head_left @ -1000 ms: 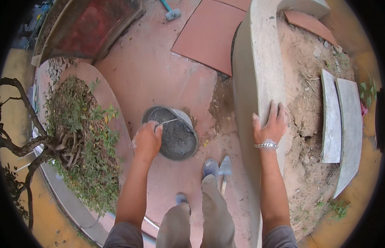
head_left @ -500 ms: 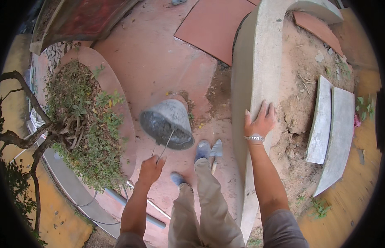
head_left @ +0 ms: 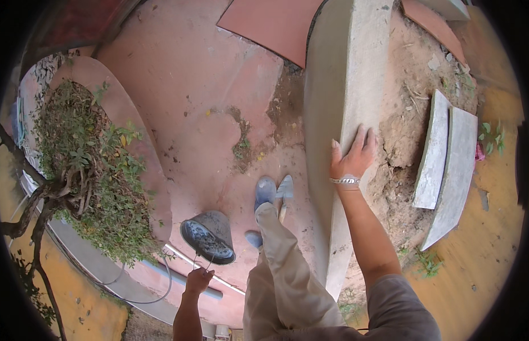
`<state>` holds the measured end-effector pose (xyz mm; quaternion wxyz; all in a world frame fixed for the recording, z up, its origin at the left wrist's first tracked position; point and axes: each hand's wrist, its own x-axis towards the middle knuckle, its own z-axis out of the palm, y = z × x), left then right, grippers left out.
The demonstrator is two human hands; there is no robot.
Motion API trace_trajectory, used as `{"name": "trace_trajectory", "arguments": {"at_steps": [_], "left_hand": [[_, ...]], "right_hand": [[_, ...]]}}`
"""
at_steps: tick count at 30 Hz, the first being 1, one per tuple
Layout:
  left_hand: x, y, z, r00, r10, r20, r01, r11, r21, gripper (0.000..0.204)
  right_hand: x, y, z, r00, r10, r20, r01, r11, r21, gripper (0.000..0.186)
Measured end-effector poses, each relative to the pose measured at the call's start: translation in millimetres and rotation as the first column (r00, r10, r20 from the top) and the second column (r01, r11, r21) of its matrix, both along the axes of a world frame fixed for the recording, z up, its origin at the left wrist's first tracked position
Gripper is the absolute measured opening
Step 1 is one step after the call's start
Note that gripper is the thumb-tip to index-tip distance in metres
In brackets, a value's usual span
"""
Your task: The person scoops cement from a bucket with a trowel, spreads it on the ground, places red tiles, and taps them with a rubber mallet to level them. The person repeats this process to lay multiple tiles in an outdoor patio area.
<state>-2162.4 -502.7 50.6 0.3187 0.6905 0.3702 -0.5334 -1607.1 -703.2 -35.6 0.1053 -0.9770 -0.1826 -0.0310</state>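
Observation:
A dark bucket (head_left: 218, 227) hangs tilted at my lower left, its mouth turned toward me, with a wet grey smear inside. My left hand (head_left: 200, 280) is closed around its thin wire handle. My right hand (head_left: 355, 156), with a chain bracelet at the wrist, lies with fingers apart on top of the smooth grey wall (head_left: 364, 85). Beside my shoe (head_left: 265, 192) on the pink floor is a trowel (head_left: 285, 190) with a grey blade and a wooden handle.
A planter (head_left: 113, 94) with shrubs and a twisted trunk borders the left. Pipes (head_left: 190, 258) lie behind the bucket. Right of the wall are cracked soil (head_left: 398, 148) and two curved grey slabs (head_left: 451, 170). A reddish panel (head_left: 276, 25) lies ahead.
My left hand has drawn the bucket back and down, closer to my side. My right hand stays on the wall. The whole view has shifted slightly.

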Motion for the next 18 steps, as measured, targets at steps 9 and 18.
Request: {"name": "trace_trajectory", "arguments": {"at_steps": [9, 18], "left_hand": [[-52.7, 36.6, -57.9, 0.864, -0.257, -0.432, 0.158, 0.955, -0.252, 0.069], [321.5, 155.5, -36.7, 0.807, 0.13, 0.576, -0.168, 0.986, 0.014, 0.036]], "right_hand": [[0.5, 1.2, -3.1, 1.0, -0.004, 0.021, 0.004, 1.0, -0.019, 0.083], [5.5, 10.4, 9.6, 0.997, -0.076, -0.017, 0.076, 0.997, 0.003, 0.083]]}}
